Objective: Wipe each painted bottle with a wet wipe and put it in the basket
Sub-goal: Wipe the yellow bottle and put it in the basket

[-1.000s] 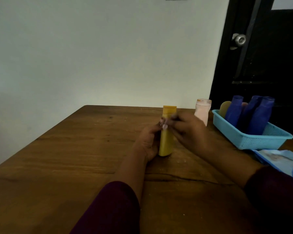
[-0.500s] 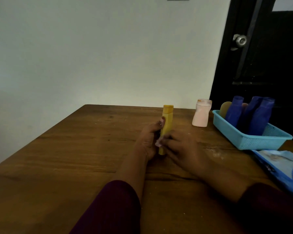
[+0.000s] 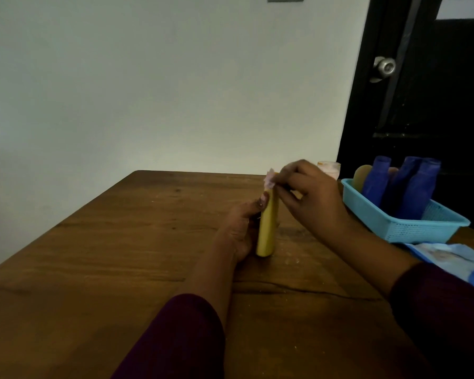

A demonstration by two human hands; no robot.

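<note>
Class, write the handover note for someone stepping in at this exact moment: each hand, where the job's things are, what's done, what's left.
Left hand: gripping the yellow bottle, upright on the table.
Right hand: pinching the wet wipe against the bottle's top.
Basket, to the right: three blue bottles and a tan one already inside.
Pink bottle: stands on the table behind the right hand, not yet in the basket.
Wipe pack: near the right forearm.
Left: finish the yellow bottle, basket it, then probably the pink one.

Wooden table (image 3: 93, 263), white wall (image 3: 148, 91), dark door (image 3: 427, 105) with round knob (image 3: 385, 67).
</note>
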